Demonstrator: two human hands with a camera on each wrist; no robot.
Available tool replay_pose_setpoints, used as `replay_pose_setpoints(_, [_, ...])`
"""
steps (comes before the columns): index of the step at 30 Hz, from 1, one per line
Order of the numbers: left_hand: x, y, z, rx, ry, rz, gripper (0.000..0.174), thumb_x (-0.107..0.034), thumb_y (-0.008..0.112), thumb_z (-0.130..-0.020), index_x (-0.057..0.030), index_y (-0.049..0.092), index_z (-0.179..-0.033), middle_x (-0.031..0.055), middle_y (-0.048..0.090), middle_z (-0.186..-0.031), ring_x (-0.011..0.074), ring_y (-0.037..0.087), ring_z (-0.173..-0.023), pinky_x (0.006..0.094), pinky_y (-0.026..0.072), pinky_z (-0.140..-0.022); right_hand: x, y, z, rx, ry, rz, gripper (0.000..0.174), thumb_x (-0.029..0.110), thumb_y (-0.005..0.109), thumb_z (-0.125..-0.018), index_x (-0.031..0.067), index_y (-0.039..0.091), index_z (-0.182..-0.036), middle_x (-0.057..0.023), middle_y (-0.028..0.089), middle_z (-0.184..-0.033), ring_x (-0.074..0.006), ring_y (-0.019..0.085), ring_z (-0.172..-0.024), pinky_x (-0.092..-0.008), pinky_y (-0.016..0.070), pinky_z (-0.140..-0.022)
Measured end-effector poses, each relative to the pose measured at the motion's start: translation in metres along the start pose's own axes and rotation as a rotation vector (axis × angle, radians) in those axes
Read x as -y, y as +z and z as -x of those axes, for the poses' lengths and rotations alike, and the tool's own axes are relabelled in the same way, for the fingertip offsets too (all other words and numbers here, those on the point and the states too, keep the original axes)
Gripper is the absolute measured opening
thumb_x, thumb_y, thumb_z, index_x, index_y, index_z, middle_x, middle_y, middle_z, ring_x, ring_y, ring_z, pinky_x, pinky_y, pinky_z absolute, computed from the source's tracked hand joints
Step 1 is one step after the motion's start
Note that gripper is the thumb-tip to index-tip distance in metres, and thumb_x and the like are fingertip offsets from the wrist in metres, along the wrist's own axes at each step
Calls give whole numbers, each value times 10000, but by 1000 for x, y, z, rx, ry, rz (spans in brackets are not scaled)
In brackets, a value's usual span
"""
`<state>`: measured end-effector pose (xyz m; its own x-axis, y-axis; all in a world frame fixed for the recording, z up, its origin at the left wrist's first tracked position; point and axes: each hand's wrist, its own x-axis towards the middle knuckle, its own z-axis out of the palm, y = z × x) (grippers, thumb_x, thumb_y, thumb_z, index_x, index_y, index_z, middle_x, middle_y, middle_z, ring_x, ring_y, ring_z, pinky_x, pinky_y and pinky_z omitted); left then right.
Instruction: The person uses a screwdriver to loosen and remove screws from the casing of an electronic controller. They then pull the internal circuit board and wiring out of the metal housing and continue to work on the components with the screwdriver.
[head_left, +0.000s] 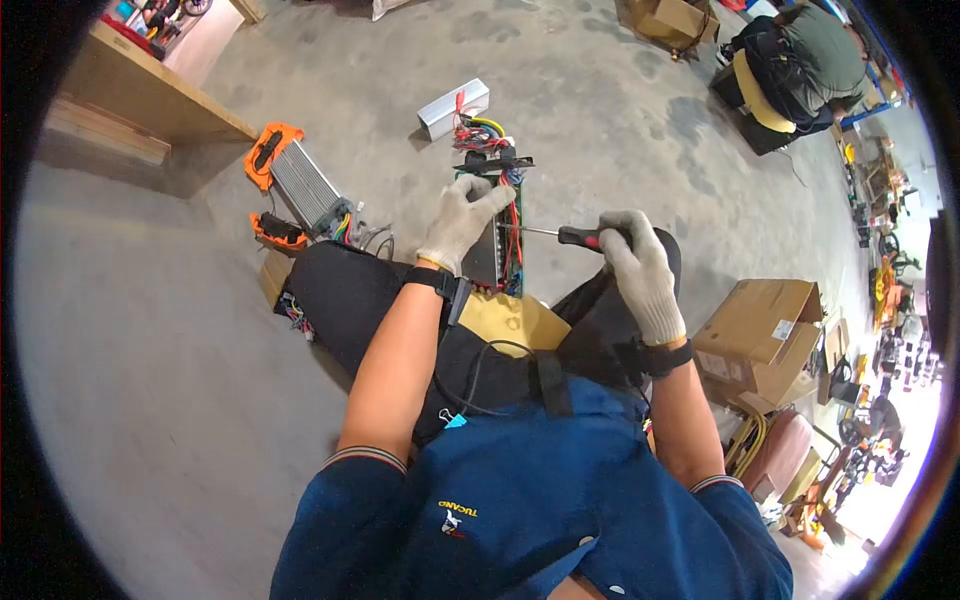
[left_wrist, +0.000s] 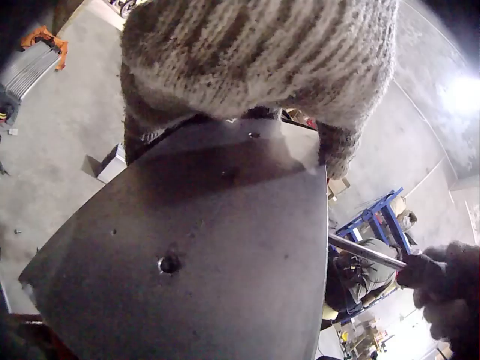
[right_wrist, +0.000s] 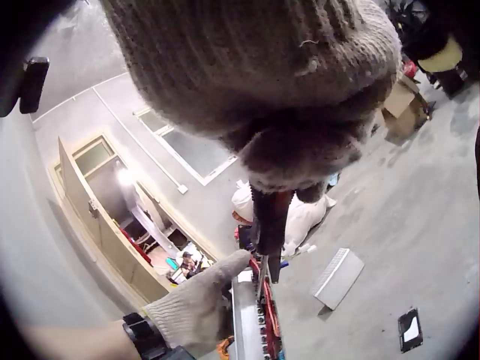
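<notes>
Between the person's knees stands a circuit board assembly with a flat grey metal plate along one side and red wires at its far end. The gloved left hand grips the assembly by its upper end, fingers bent over the plate's edge. In the gloved right hand is a screwdriver with a black and red handle. Its shaft points left, and the tip meets the board's side beside the plate. From the right wrist, the screwdriver reaches down to the row of parts along the board.
An open silver housing lies on the floor ahead. To the left are a finned controller with orange end pieces and a wooden panel. Cardboard boxes stand at the right; another person sits at the far right.
</notes>
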<state>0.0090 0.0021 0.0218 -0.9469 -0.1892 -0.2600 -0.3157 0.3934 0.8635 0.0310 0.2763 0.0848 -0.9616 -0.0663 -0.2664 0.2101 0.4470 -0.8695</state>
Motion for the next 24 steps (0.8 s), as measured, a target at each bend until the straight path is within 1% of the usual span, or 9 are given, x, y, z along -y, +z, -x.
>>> replay_pose_setpoints(6, [-3,-1,0,8,-4,-17,587,-627,755,-919,-79,804,-1127,88,799,-982,202,736,-908,352,537,-820,9,5,4,-95,-168,76,370,231,692,-1020,3,679,-1311,-66,696,-985,-127,656,-860,-296,541,-795])
replay_pose_setpoints(9, [0,2,-1,10,-48,18,592,-647,753,-915,-97,807,-1129,81,798,-983,210,737,-912,352,535,-821,17,-3,4,49,201,-131,422,223,730,-975,-3,671,-1326,-68,699,-1050,-140,653,-984,-307,537,-895])
replay_pose_setpoints(11, [-1,3,0,-17,-61,25,600,-670,741,-914,-113,809,-1127,79,797,-978,220,738,-910,353,535,-820,-13,-2,-2,15,-75,9,391,251,701,-1025,2,672,-1325,-83,700,-1027,-146,676,-884,-309,564,-841])
replay_pose_setpoints(15, [-7,-1,1,-5,-46,-34,633,-704,719,-916,-118,811,-1136,87,798,-983,234,742,-917,365,538,-830,7,2,6,-31,-201,79,342,239,667,-1049,4,689,-1295,-84,700,-1017,-137,674,-857,-300,561,-804])
replay_pose_setpoints(17, [-7,0,0,-9,-53,-46,658,-731,696,-925,-117,813,-1129,93,800,-982,244,745,-922,382,541,-840,26,4,10,-13,211,-182,349,203,690,-1003,10,691,-1294,-76,694,-1035,-146,667,-910,-305,556,-852])
replay_pose_setpoints(18, [-7,0,0,-4,-49,-47,658,-731,696,-925,-117,813,-1129,93,800,-982,244,745,-922,382,541,-840,22,2,8,-19,212,-184,349,203,690,-1003,10,691,-1294,-76,694,-1035,-146,667,-910,-305,556,-852])
replay_pose_setpoints(21, [-5,0,0,-5,-31,-34,686,-762,671,-931,-117,813,-1118,92,797,-967,257,746,-926,399,541,-848,-7,-8,-1,118,151,-114,397,215,705,-997,14,669,-1338,-89,708,-1078,-154,690,-973,-317,562,-892])
replay_pose_setpoints(23, [-6,0,1,-21,-46,-35,682,-749,685,-936,-102,810,-1112,89,790,-946,243,742,-911,382,540,-838,-25,-7,-3,32,-233,82,377,267,651,-1075,22,658,-1361,-98,717,-1019,-148,717,-834,-311,591,-773])
replay_pose_setpoints(24, [-7,0,0,-19,-46,-36,682,-749,685,-936,-102,810,-1112,89,790,-946,243,742,-911,382,540,-838,-25,-6,-3,31,-232,81,377,267,651,-1075,22,658,-1361,-98,717,-1019,-148,717,-834,-311,591,-773])
